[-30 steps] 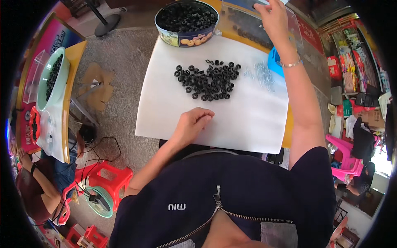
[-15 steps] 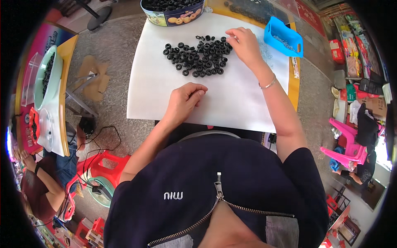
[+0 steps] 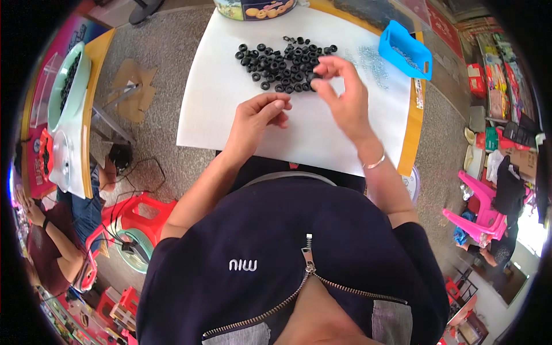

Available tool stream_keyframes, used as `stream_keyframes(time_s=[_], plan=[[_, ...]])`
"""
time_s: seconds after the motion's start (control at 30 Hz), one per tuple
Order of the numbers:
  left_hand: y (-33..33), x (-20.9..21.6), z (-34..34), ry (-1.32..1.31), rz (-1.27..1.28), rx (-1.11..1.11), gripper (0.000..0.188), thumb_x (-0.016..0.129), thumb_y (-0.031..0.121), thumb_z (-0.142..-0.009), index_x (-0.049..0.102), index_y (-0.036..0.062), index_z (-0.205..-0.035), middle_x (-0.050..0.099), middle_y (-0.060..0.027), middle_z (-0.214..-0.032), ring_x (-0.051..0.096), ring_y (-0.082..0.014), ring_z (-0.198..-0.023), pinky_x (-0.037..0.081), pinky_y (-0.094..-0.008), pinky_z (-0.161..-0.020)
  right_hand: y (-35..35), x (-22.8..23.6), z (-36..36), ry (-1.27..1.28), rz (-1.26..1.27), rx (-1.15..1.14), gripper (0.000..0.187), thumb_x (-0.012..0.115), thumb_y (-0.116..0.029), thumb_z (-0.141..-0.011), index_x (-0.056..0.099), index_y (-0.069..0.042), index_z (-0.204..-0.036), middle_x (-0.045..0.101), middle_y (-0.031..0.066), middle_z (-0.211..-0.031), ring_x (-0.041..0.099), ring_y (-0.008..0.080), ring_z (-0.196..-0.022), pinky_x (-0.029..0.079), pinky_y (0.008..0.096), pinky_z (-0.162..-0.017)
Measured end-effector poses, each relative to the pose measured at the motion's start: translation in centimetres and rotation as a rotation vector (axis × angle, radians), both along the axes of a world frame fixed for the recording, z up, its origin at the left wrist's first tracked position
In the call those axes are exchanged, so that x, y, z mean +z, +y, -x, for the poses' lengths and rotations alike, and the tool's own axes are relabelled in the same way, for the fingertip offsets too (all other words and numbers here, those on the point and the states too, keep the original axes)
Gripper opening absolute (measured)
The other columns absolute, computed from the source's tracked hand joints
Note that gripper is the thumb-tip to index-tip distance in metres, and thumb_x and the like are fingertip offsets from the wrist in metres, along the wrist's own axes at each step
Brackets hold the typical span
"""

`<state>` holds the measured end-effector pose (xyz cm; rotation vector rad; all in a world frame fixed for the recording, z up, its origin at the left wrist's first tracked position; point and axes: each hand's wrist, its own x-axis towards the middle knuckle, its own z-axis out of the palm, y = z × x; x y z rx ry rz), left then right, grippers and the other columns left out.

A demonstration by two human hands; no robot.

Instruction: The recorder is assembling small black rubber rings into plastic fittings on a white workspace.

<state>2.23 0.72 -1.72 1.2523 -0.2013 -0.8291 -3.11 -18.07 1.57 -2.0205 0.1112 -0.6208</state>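
Fingers (image 3: pixel 337 63) of the right hand (image 3: pixel 352 103) bend toward the right edge of a pile of black rings (image 3: pixel 284 66) in the head view; whether thumb and forefinger grip one cannot be told. The pile, widest from side to side, lies just left of their tips on a white sheet (image 3: pixel 213 115) over the worktop (image 3: pixel 409 146). Curled, the left hand (image 3: pixel 251 122) rests nearer the body, slightly farther from the rings, its grip unclear.
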Motion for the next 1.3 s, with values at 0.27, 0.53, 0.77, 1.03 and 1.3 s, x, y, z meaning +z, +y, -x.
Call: stream_keyframes(time_s=[0.27, 0.53, 0.77, 1.03, 1.3], plan=[[-0.8, -0.3, 0.5, 0.191, 0.277, 0.023, 0.026, 0.055, 0.011, -0.092, 0.057, -0.0026, -0.113, 0.063, -0.0099, -0.103, 0.06, -0.0161, -0.093, 0.049, -0.0308, -0.084, 4.5, -2.4, 2.2, -0.18, 0.388, -0.03, 0.04, 0.066, -0.002, -0.071, 0.055, -0.008, -0.109, 0.059, 0.0036, -0.09, 0.053, 0.0227, -0.082, 0.037, 0.0372, -0.077], [-0.4, -1.0, 0.3, 0.246, 0.194, 0.045, 0.024, 0.055, 0.013, -0.092, 0.06, -0.0027, -0.109, 0.063, -0.0092, -0.09, 0.058, -0.0134, -0.077, 0.049, -0.0263, -0.07, -2.1, -4.3, 5.6, 0.091, 0.718, -0.349, 0.036, 0.064, -0.016, -0.078, 0.057, -0.005, -0.111, 0.054, 0.0105, -0.105, 0.048, 0.0288, -0.096, 0.037, 0.0427, -0.082], [-0.7, -1.2, 0.5, 0.207, 0.199, 0.004, 0.023, 0.055, 0.013, -0.092, 0.061, -0.0026, -0.107, 0.062, -0.0081, -0.087, 0.057, -0.0127, -0.075, 0.049, -0.0258, -0.068, -7.5, -4.6, 5.5, 0.25, 1.02, -0.473, 0.045, 0.063, -0.032, -0.082, 0.057, -0.002, -0.115, 0.05, 0.0146, -0.115, 0.044, 0.0295, -0.1, 0.032, 0.0427, -0.087], [-0.6, -1.5, 0.5, 0.202, 0.2, 0.02, 0.023, 0.054, 0.013, -0.092, 0.061, -0.0028, -0.108, 0.062, -0.0082, -0.089, 0.057, -0.013, -0.077, 0.049, -0.026, -0.069, -5.7, -4.4, 8.1, 0.149, 0.781, -0.483, 0.023, 0.066, -0.019, -0.078, 0.065, -0.009, -0.099, 0.056, 0.006, -0.104, 0.047, 0.0259, -0.096, 0.032, 0.0404, -0.085], [-0.5, -1.2, 0.6, 0.201, 0.178, 0.007, 0.023, 0.055, 0.012, -0.092, 0.06, -0.0031, -0.109, 0.063, -0.0086, -0.091, 0.057, -0.0129, -0.079, 0.048, -0.0262, -0.071, -7.6, -5.8, 7.1, 0.189, 0.6, -0.356, 0.014, 0.068, -0.014, -0.075, 0.066, -0.01, -0.088, 0.059, 0.0054, -0.091, 0.052, 0.0226, -0.09, 0.036, 0.0371, -0.077]])
